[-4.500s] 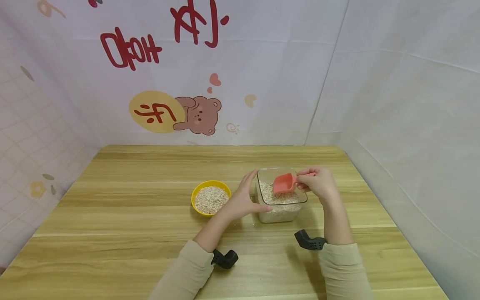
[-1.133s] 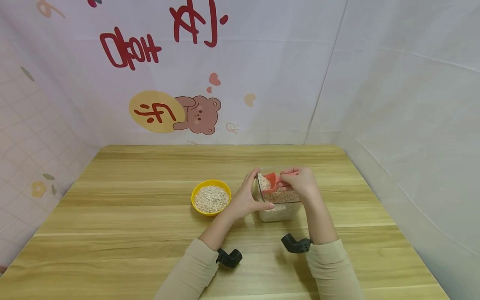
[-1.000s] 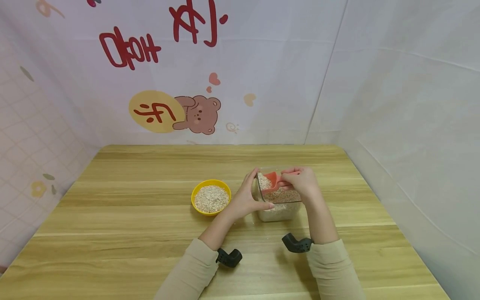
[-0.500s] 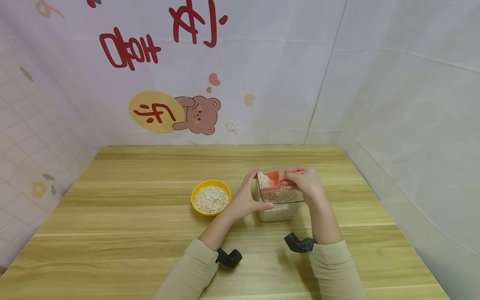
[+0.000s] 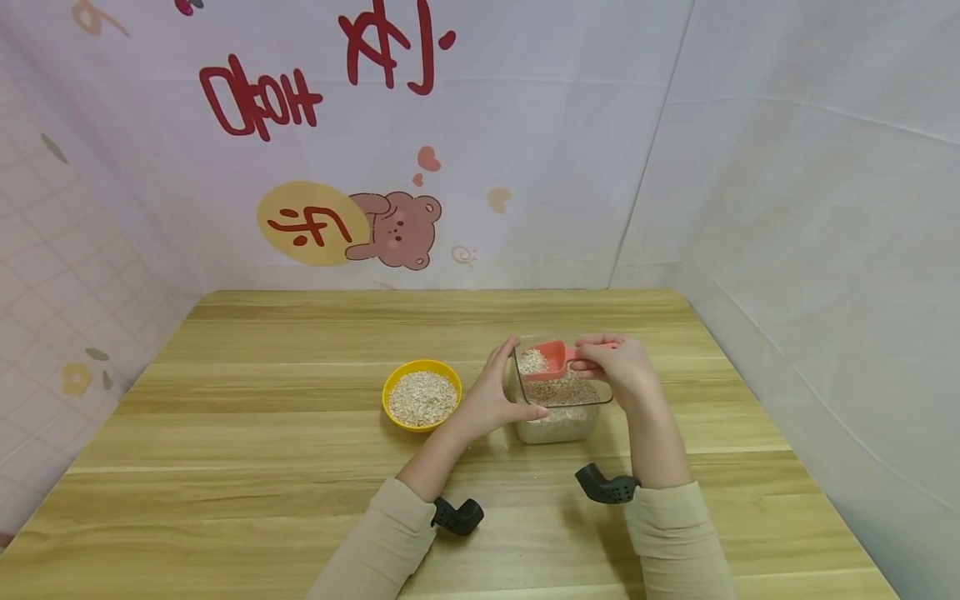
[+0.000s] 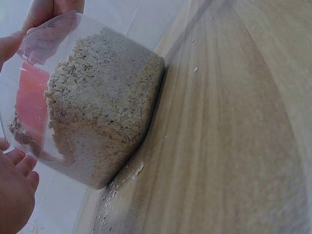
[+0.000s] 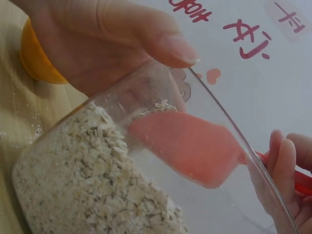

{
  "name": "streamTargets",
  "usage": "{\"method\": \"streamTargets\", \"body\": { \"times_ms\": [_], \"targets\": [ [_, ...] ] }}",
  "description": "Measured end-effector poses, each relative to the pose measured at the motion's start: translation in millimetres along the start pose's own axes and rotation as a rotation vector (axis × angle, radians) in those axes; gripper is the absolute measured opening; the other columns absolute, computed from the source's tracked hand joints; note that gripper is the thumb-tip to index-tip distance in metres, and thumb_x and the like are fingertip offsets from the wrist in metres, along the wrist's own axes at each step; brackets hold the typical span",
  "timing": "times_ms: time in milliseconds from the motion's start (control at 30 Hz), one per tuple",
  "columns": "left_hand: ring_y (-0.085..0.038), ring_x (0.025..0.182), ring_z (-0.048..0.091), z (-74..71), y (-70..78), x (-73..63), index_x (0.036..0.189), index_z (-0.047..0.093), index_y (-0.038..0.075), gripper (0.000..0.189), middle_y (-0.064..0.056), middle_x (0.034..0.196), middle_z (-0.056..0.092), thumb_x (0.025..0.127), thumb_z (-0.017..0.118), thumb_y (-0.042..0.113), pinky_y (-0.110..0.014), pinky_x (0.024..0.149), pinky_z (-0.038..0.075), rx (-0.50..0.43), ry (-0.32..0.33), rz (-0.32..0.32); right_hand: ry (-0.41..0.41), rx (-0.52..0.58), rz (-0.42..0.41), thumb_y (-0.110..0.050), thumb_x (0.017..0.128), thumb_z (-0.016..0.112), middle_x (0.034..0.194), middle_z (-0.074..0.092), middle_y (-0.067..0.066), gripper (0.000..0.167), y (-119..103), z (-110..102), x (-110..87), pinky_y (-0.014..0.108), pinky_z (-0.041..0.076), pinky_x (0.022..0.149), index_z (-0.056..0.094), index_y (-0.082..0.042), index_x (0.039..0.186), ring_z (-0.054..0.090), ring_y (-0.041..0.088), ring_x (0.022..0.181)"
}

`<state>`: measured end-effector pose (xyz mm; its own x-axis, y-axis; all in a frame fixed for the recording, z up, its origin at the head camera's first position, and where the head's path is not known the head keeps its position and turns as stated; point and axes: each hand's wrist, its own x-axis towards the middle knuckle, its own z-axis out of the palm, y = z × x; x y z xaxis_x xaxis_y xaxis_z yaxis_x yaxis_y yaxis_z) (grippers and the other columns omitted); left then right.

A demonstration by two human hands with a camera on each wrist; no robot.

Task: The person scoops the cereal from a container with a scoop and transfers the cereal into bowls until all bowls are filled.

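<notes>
My right hand (image 5: 618, 371) pinches the handle of a coral-pink scoop (image 5: 557, 357). Oats (image 5: 534, 361) lie in the scoop's bowl, which is inside a clear square container (image 5: 558, 427), above the oats in it. Through the wall in the right wrist view, the scoop (image 7: 190, 146) sits higher than the heaped oats (image 7: 97, 170). My left hand (image 5: 487, 404) grips the container's left side, its thumb at the near rim and its fingers at the far left corner. In the left wrist view the container (image 6: 107, 97) stands on the table.
Left of the container, a yellow bowl (image 5: 422, 367) full of oats stands on the wooden table (image 5: 262, 467). Loose flakes (image 6: 140, 169) are scattered beside the container's base. A white printed cloth (image 5: 562, 167) hangs behind the table.
Earlier the scoop showed no oats; it then went left into the container and took some up. Over the last second my right hand draws it slightly rightward. The left hand keeps its grip.
</notes>
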<state>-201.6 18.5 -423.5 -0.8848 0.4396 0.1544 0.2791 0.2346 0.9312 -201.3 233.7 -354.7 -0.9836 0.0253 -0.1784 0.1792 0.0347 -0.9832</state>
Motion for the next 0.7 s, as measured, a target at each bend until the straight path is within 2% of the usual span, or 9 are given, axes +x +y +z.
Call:
{"method": "streamTargets", "body": {
  "times_ms": [367,700],
  "targets": [
    [-0.026,0.142,0.014,-1.9,1.3,0.8,0.153,0.010,0.035,0.114,0.005,0.158,0.007,0.068,0.086,0.041,-0.057,0.107,0.023,0.037,-0.021,-0.022,-0.021,0.082,0.005,0.001,0.093,0.056,0.069,0.068,0.004,0.036,3,-5,2.3,0.018,0.053,0.059,0.047,0.018,0.124,0.067,0.009,0.062],
    [-0.026,0.142,0.014,-3.0,3.4,0.3,0.154,0.007,0.032,0.117,0.001,0.159,0.006,0.068,0.085,0.044,-0.057,0.107,0.024,0.070,-0.030,-0.045,-0.018,0.155,0.013,0.002,0.092,0.057,0.067,0.068,0.005,0.028,4,-13,3.1,0.016,0.051,0.054,0.051,0.013,0.117,0.067,0.008,0.061]
  ]
}}
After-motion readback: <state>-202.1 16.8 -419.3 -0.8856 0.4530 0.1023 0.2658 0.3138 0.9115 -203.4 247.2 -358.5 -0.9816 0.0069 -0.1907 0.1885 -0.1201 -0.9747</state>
